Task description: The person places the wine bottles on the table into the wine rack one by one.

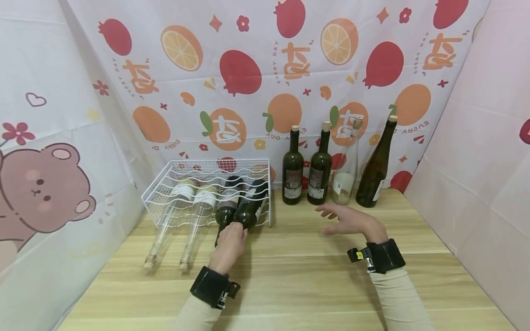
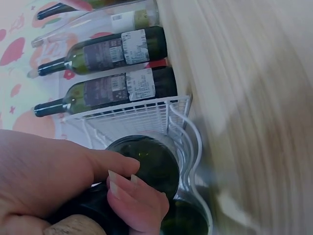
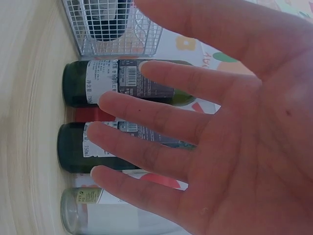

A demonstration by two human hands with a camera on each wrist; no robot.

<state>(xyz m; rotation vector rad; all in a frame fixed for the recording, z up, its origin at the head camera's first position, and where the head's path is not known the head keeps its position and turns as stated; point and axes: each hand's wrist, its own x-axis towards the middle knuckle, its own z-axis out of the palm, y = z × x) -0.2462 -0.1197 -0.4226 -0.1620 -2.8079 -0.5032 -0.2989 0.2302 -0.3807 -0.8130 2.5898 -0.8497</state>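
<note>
My left hand (image 1: 231, 242) grips the neck of a dark green wine bottle (image 1: 248, 210), thumb and fingers wrapped round it. This bottle lies at the right end of a white wire rack (image 1: 270, 197), base toward the back. In the left wrist view its cork (image 2: 78, 227) shows below the palm; most of the neck is hidden by the hand. My right hand (image 1: 349, 219) hovers over the table with fingers spread and nothing held. It is nearest to two upright dark wine bottles (image 1: 293, 170) (image 1: 319, 172) and a clear corked bottle (image 1: 345, 172).
In the rack, another dark bottle (image 1: 227, 212) and two clear bottles (image 1: 164, 227) (image 1: 192, 234) lie with necks toward the front. A tall dark green bottle (image 1: 374, 172) stands rightmost in the back row. Printed cloth (image 1: 256, 27) hangs behind the wooden table (image 1: 290, 280).
</note>
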